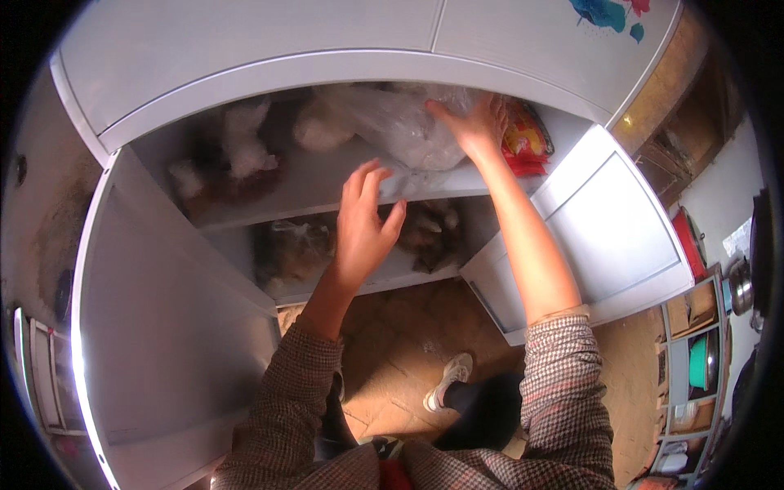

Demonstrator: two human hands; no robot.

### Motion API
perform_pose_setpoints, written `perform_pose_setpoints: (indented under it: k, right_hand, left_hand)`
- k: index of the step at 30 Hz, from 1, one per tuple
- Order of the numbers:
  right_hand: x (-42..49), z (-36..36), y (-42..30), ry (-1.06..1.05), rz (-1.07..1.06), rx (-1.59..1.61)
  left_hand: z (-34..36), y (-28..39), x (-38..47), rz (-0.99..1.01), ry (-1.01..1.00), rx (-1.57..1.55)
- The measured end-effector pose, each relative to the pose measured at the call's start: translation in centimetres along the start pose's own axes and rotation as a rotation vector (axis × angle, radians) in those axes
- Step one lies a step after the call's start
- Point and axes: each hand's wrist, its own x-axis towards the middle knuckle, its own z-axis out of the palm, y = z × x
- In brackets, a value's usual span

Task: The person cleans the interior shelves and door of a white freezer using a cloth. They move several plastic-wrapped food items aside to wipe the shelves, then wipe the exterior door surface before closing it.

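On the upper shelf of a white cabinet, my right hand (481,125) reaches to a clear plastic bag (422,138), thumb spread; whether the fingers grip it is unclear. A red and yellow packet (523,141) lies just right of that hand. My left hand (367,223) is raised in front of the shelf's edge, fingers apart and holding nothing. Farther left on the same shelf are a whitish bagged item (321,128) and a white plastic bag (245,138). On the lower shelf, bagged items (297,245) sit to the left and dark, unclear items (429,233) to the right.
The left cabinet door (177,318) and right door (618,220) stand swung out on both sides of me. Below are a tiled floor (398,318) and my shoe (450,380). A rack (667,367) at the right holds a green container (698,361) and other things.
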Motion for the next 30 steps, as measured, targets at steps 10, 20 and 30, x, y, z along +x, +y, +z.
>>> perform_pose_setpoints:
  k: [10, 20, 30]
  right_hand:
    - [3.7, 7.2, -1.2, -0.031, 0.168, 0.341]
    - [3.8, 3.7, -3.7, 0.088, 0.521, 0.89]
    - [3.6, 0.9, -2.1, -0.1, 1.08, 1.475]
  left_hand:
    - [-2.2, -9.4, 11.2, 0.161, -0.232, 0.976]
    - [-3.4, -11.7, 10.5, 0.064, -0.172, 0.971]
    - [-1.0, -2.0, 1.4, -0.089, 0.323, -0.065]
